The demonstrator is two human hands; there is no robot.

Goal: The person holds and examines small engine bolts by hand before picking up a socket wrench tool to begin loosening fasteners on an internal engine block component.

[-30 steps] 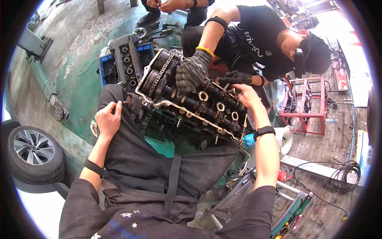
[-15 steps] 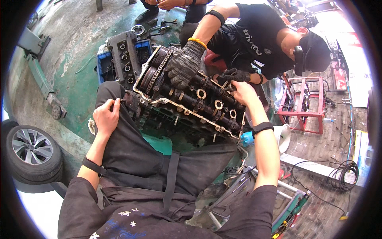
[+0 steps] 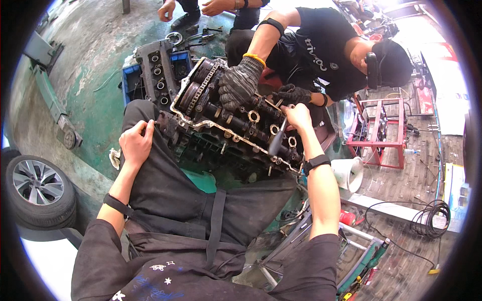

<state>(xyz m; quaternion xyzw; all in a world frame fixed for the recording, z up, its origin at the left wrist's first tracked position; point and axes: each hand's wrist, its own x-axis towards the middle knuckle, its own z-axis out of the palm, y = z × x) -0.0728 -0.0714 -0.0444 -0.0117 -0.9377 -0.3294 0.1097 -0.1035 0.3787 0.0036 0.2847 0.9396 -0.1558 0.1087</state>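
Observation:
Between my knees and a crouching co-worker sits an engine cylinder head [image 3: 236, 131] with its camshafts and a timing chain exposed. My right hand [image 3: 298, 116] is closed around a ratchet wrench [image 3: 276, 142] over the right part of the head; the dark handle points back toward me. My left hand [image 3: 136, 144] rests at my left knee near the head's left corner, fingers pinched; what they hold, if anything, is too small to name. The co-worker's grey gloved hand [image 3: 240, 84] lies on the camshafts, and their other gloved hand [image 3: 294, 94] is close beyond my right hand.
A blue crate [image 3: 131, 85] with a valve cover [image 3: 159, 75] stands behind the engine. Wheels [image 3: 40, 183] are stacked at left. To the right are a white bucket [image 3: 348, 174], a red metal frame [image 3: 377, 145] and a coiled black cable [image 3: 431, 220]. Another person's hands [image 3: 217, 7] show at the top.
My right hand has shifted slightly left, and the ratchet wrench's handle now shows, swung toward me. The co-worker's glove on the camshafts moved right. The other person's hands at the top moved apart.

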